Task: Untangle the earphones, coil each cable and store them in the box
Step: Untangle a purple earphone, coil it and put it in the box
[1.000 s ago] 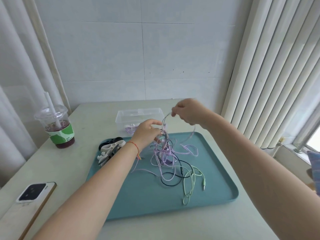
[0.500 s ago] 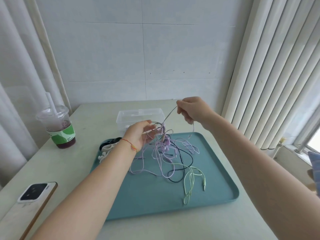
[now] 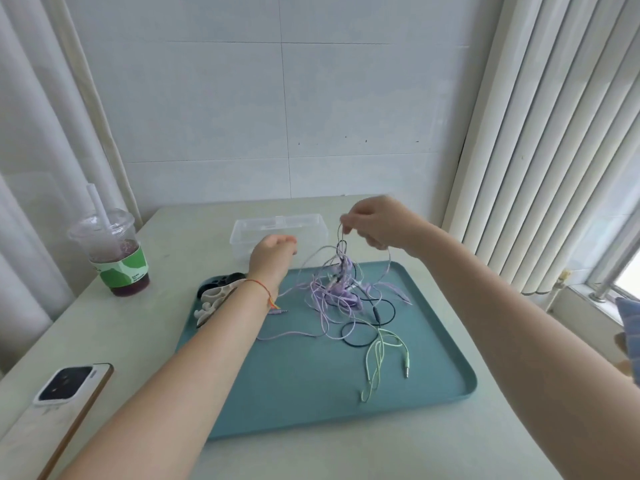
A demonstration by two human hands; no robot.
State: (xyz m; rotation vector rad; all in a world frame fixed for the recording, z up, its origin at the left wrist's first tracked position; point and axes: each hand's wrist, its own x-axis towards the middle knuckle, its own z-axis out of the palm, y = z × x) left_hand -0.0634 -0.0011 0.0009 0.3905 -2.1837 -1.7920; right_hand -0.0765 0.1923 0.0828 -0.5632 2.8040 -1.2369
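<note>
The right hand (image 3: 375, 226) is raised above the far edge of the teal tray (image 3: 311, 393), its fingers pinching a thin loop of cable at the top of the tangled earphones (image 3: 341, 289). From that pinch the lilac and purple strands hang down in a knotted bunch whose lower loops spread across the tray floor. A black cable (image 3: 367, 332) curls out of the same knot and lies in rings on the tray, and a pale green cable (image 3: 379, 355) trails toward the near right corner, its plug lying flat.

The left hand (image 3: 272, 256) is over the tray's far left part, just in front of the clear plastic box (image 3: 242, 233). Its fingers are curled forward and blurred, so I cannot tell whether it grips a strand or holds nothing; a thin red string circles its wrist. A lilac plug end lies on the tray just beside that forearm.

The box stands open on the bench (image 3: 166, 278) just beyond the tray, touching or nearly touching its far rim. On the tray's left edge sit some white and black clips (image 3: 216, 292), partly hidden by the left arm. Further left on the bench stands a lidded drink cup (image 3: 116, 258) with a straw, and a phone (image 3: 65, 382) lies face down near the front left corner.
</note>
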